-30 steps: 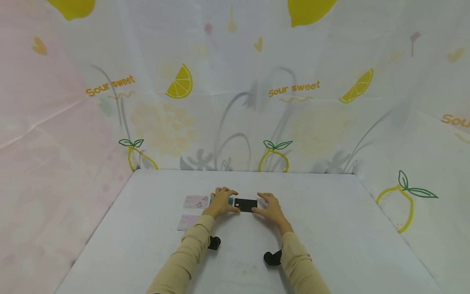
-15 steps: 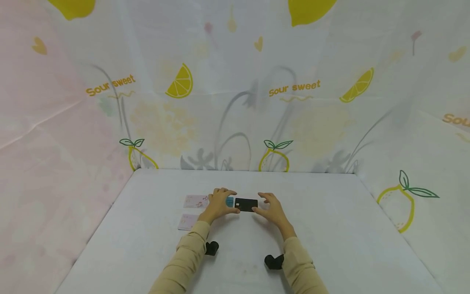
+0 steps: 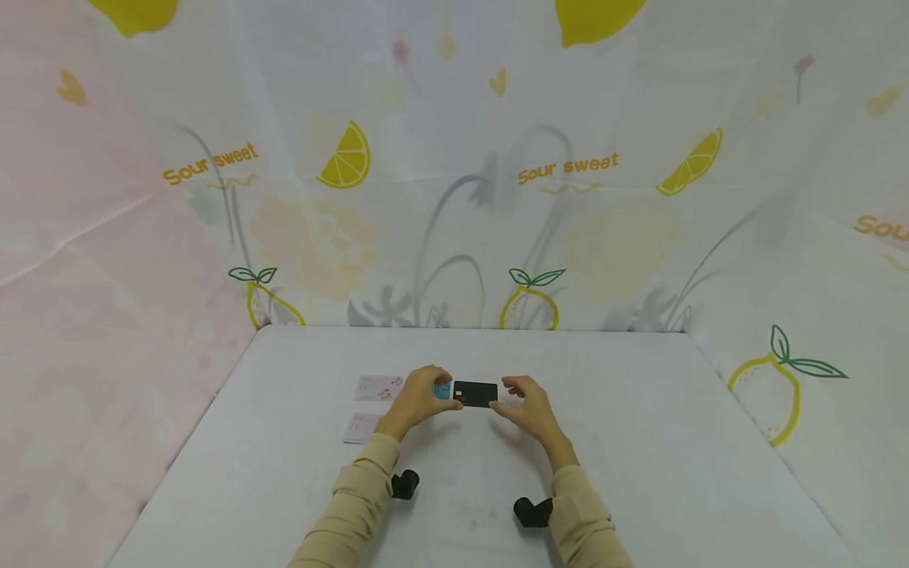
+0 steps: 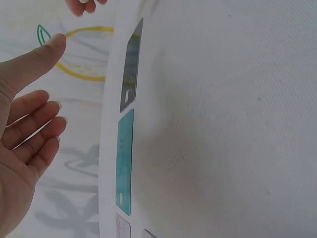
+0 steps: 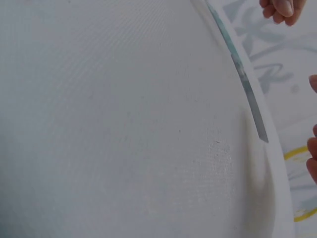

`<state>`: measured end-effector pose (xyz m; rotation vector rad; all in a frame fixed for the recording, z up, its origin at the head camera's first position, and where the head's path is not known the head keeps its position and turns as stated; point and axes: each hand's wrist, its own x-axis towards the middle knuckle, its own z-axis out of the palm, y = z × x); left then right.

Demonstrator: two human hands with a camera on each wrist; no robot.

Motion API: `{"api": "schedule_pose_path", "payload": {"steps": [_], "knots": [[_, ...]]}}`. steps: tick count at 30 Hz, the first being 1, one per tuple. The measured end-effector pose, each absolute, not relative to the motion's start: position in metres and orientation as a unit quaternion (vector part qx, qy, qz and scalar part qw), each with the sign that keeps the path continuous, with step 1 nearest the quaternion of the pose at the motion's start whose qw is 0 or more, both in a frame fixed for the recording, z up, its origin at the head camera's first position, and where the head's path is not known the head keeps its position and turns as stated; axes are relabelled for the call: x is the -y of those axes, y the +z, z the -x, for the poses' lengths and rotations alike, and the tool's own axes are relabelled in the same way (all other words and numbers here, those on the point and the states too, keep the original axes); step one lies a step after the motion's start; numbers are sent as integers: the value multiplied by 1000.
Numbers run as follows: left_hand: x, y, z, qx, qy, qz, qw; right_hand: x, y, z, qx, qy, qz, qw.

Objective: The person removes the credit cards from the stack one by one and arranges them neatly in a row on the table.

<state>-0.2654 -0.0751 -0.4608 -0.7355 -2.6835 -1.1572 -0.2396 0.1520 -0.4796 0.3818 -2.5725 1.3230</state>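
Observation:
A black card with a chip [image 3: 476, 394] lies flat on the white table, right of a teal card [image 4: 125, 163]. My left hand [image 3: 420, 396] hovers over the teal card and partly hides it in the head view. In the left wrist view its fingers are loosely bent and the thumb is spread, apart from both cards. My right hand [image 3: 529, 405] is at the black card's right end, thumb and fingers parted with nothing between them. Only its fingertips [image 5: 312, 148] show in the right wrist view, off the card.
Two pale pink cards lie to the left, one farther back [image 3: 379, 388] and one nearer [image 3: 360, 427], partly behind the left arm. Black wrist mounts [image 3: 533, 513] sit by the sleeves. A lemon-print cloth [image 3: 440, 229] hangs behind the table's back edge.
My left hand has drawn back slightly to the left, its fingers bending more. The right hand has eased a little to the right and nearer. The cards stay in place.

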Motion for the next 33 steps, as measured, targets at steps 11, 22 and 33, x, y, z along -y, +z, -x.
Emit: {"api": "schedule_pose_path", "payload": {"steps": [11, 22, 33], "knots": [[84, -456, 254, 890, -392, 231, 36, -152, -475, 230, 871, 452, -141, 127], [102, -458, 241, 888, -398, 225, 52, -150, -474, 219, 866, 461, -144, 127], [123, -464, 232, 884, -394, 238, 82, -146, -476, 214, 866, 454, -152, 142]]}}
